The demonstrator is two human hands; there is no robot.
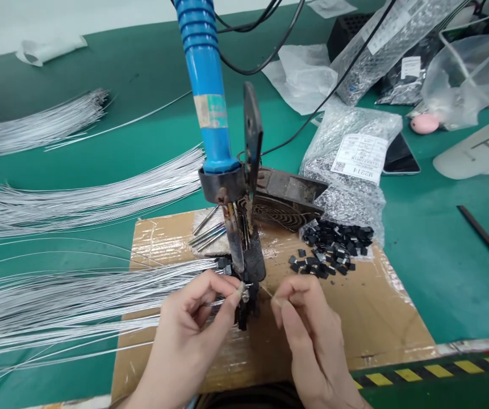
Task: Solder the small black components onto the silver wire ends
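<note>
At far right on the green desk (401,210), a dark phone (402,154), a pink egg-shaped thing (423,123) beside a clear bag (452,85), and a white cup (478,149) marked "P". Nearer, a black strip (486,236). Far left, a white wrapper (52,51). Near right, yellow-and-black tape (439,371).

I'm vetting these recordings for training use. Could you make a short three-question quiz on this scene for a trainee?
1. True or false: the blue-handled iron points tip-down.
2. What does the right hand pinch? A) a bottle B) a thin strand C) a phone
3. Fill in: the loose black pieces lie to the picture's ____ of the iron.

Key: 1. True. 2. B, a thin strand. 3. Right.
</note>
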